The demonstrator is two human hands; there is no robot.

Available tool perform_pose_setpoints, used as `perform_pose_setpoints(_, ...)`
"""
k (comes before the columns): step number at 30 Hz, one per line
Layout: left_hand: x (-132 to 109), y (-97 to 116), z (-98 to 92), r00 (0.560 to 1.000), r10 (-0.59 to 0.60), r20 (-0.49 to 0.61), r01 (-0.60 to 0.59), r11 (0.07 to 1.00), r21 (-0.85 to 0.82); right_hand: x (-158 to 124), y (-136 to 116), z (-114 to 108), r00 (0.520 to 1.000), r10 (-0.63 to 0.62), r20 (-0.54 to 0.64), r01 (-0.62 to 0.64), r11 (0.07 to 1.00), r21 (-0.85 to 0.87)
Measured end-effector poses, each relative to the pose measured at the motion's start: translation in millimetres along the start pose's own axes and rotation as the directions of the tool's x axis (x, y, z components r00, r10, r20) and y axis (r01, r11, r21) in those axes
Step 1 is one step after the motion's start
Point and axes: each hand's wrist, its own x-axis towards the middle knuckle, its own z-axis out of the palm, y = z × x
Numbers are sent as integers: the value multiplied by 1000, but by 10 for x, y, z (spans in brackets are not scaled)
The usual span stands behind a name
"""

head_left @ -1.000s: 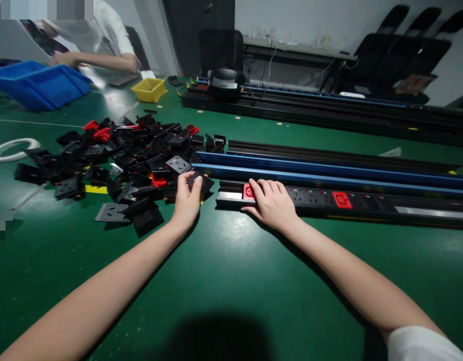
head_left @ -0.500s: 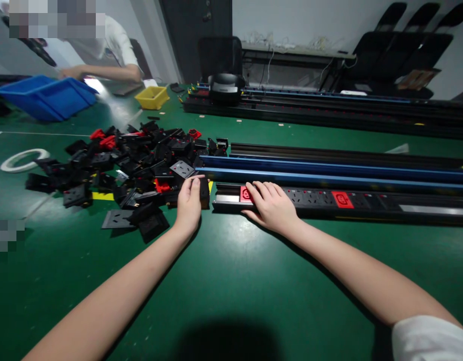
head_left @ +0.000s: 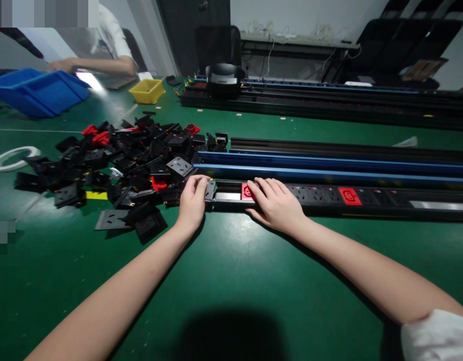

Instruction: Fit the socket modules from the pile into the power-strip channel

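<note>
My left hand (head_left: 192, 201) is closed around a black socket module (head_left: 210, 191), its slotted face up, at the left end of a long black socket strip (head_left: 310, 208). My right hand (head_left: 278, 204) grips that strip, fingers over its top and thumb along the near side. Beside my right fingertips a red socket module (head_left: 247, 191) sits in the channel. Left of it, a bare silvery stretch of channel shows. Further right are several black sockets and another red socket (head_left: 350, 196). My right hand hides part of the row.
A heap of black and red modules (head_left: 141, 165) lies left of my left hand. Blue rails (head_left: 310, 164) run behind the strip. Further back are a blue bin (head_left: 61, 95), a yellow bin (head_left: 144, 93), long black rails (head_left: 310, 103) and a person's arm (head_left: 99, 65). A tape roll (head_left: 1, 163) lies far left.
My left hand has brought the socket module right, from beside the heap to the strip's left end, and turned its slotted face up. My right hand stays on the strip.
</note>
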Motion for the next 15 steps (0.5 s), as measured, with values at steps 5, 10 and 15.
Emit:
perform_pose_setpoints(5, 12, 9, 3, 1000, -28, 3, 28, 1000, -3, -7, 9, 7, 1000, -7, -5, 7, 1000, -12)
perform_pose_setpoints(10, 21, -14, -1, 999, -37, 16, 37, 999, 22, -10, 6, 5, 1000, 6, 16, -7, 1000, 15)
perform_pose_setpoints(15, 26, -44, 0, 999, -40, 12, 40, 997, 60, -5, 2, -4, 1000, 10, 26, -10, 1000, 10)
